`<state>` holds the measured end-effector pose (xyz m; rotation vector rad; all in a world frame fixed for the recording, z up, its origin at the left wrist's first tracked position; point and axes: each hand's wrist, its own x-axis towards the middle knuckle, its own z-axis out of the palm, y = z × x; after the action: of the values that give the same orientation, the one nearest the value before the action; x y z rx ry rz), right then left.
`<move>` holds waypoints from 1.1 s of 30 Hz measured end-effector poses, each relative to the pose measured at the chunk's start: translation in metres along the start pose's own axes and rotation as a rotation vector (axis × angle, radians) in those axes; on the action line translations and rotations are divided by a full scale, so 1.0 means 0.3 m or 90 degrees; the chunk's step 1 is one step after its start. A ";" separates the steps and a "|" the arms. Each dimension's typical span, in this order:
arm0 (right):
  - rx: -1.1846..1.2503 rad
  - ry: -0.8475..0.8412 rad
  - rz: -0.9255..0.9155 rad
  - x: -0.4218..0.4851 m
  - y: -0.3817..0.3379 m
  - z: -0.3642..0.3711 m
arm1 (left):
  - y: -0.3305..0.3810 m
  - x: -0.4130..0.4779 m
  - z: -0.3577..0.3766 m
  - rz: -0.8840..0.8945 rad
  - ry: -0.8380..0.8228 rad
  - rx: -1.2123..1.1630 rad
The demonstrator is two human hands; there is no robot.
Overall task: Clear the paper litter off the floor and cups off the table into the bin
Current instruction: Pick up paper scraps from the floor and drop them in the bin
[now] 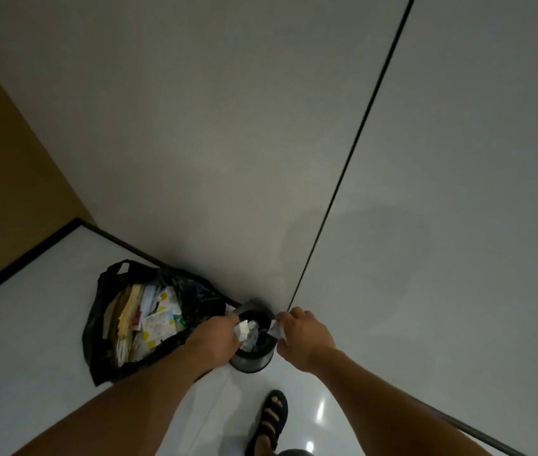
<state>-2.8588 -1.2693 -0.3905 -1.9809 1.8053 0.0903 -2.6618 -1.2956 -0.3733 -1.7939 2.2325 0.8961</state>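
Note:
A small dark round bin [252,355] stands on the floor against the wall, with crumpled paper showing inside it. My left hand [216,337] is over the bin's left rim and grips a wad of crumpled white paper [243,330]. My right hand [302,337] hovers at the bin's right rim and pinches a smaller scrap of paper [276,331]. Both hands are just above the bin's opening.
A black plastic bag [110,353] full of paper and cardboard waste lies open on the floor left of the bin. The grey wall with a dark vertical seam [353,153] is right behind. My sandalled foot [269,422] stands on the glossy white floor [31,340].

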 end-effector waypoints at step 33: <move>0.259 -0.040 0.418 0.720 0.143 0.827 | -0.506 1.053 0.567 0.062 -0.296 -0.107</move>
<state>-2.8076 -1.3794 -0.6992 -1.0552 2.1536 -0.0118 -2.6517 -1.4894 -0.7111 -1.3567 2.0020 1.3899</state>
